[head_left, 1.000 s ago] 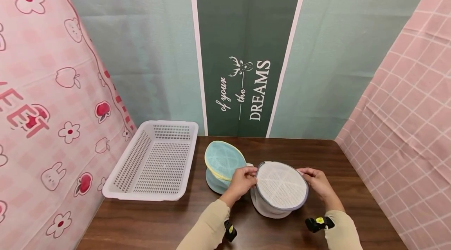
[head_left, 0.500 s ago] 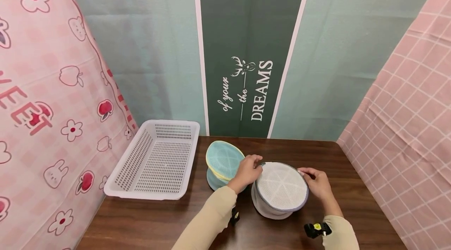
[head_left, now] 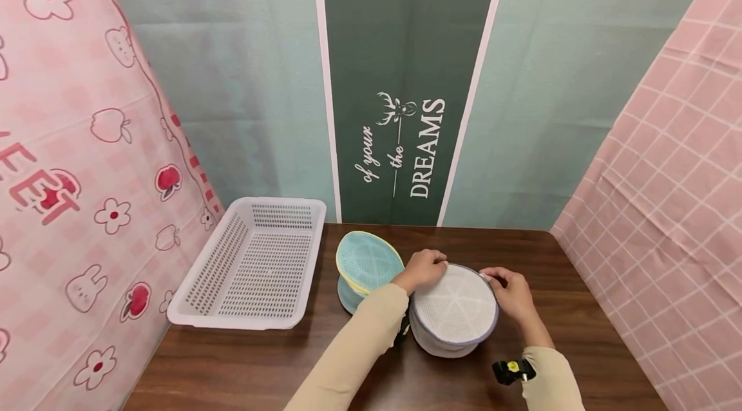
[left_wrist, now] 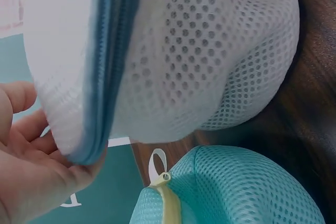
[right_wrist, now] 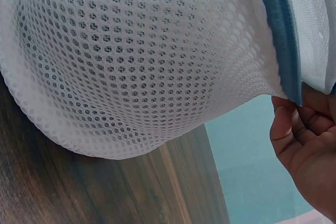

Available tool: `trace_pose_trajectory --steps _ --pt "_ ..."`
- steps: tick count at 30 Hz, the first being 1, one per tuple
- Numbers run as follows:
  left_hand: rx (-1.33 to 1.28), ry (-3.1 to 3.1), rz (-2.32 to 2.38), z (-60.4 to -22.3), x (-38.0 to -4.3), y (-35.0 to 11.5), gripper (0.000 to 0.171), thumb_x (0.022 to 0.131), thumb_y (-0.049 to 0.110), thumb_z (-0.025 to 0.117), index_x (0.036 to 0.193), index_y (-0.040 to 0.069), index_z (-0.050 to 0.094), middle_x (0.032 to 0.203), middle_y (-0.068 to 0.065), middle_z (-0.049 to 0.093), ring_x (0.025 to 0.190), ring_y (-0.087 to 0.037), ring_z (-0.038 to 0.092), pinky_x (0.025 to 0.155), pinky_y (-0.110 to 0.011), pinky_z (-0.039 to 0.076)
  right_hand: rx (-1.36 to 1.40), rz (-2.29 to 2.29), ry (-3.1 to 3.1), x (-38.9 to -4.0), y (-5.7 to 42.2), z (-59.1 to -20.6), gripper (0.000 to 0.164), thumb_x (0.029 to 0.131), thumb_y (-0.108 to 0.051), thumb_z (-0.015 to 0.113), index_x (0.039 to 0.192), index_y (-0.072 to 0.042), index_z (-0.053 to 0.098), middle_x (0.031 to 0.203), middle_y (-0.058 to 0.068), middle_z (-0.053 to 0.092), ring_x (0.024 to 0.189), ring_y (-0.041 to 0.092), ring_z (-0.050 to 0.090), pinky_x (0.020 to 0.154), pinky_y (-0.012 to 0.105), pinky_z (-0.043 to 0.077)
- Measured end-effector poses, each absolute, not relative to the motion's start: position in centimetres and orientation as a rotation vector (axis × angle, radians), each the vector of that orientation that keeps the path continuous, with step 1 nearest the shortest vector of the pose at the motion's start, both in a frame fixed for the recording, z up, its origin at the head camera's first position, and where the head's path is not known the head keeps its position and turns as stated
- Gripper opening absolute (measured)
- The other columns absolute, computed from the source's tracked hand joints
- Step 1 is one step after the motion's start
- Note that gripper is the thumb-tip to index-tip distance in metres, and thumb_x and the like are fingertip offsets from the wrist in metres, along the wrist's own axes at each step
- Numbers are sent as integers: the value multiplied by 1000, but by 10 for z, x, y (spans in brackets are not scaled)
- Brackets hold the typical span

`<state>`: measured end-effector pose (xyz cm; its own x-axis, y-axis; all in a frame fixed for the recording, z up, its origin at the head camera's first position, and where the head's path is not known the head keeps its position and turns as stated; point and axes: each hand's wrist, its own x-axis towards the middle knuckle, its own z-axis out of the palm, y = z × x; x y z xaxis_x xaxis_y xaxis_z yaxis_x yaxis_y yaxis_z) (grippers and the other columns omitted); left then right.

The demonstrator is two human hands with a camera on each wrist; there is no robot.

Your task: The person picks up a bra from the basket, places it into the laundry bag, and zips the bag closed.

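A round white mesh laundry bag with a blue zip edge stands on the table. My left hand holds its far left rim; in the left wrist view, the fingers curl round the zipped edge. At the far right rim my right hand pinches the edge, with thumb and fingertips at the blue zip band in the right wrist view. The zip pull is hard to make out. Left of the white bag is a turquoise mesh laundry bag with a yellow zip, partly covered by the left arm.
A white perforated plastic basket sits at the left of the brown wooden table. Behind the table hangs a green cloth, with pink cloths at both sides.
My left hand has left the bag's left side and moved along to its far rim. The right hand stays at the right rim, shifting slightly left with the bag.
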<state>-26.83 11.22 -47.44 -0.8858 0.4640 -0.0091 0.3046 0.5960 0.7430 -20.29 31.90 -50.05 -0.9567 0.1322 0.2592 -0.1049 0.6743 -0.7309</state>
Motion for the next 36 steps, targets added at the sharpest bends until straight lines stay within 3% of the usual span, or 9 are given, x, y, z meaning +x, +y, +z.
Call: trace_pose_trajectory --steps 11,17,26,36 --pt "641 2616 1190 -479 -274 121 16 89 22 60 95 14 72 91 7 64 85 -7 56 75 -22 44 35 1195 -2589 -210 307 -498 11 88 1 60 93 0 69 88 13 67 76 21 57 61 25 46" --pt "633 2626 1211 -478 -275 123 11 88 17 61 81 17 69 77 10 58 73 -6 52 67 -22 43 36 1169 -2605 -210 306 -497 11 88 0 60 93 0 69 89 13 67 73 21 57 60 27 45" --pt "608 2628 1261 -481 -275 124 10 88 20 60 80 18 65 77 9 57 73 -8 51 68 -23 42 52 1126 -2615 -209 306 -496 10 88 1 60 92 1 69 88 13 66 73 21 57 60 28 46" --pt "486 2735 1344 -491 -274 117 12 89 17 56 79 19 62 77 7 59 72 -10 54 68 -27 43 122 924 -2599 -205 310 -502 8 84 3 63 89 0 69 85 12 65 73 24 58 64 41 49"
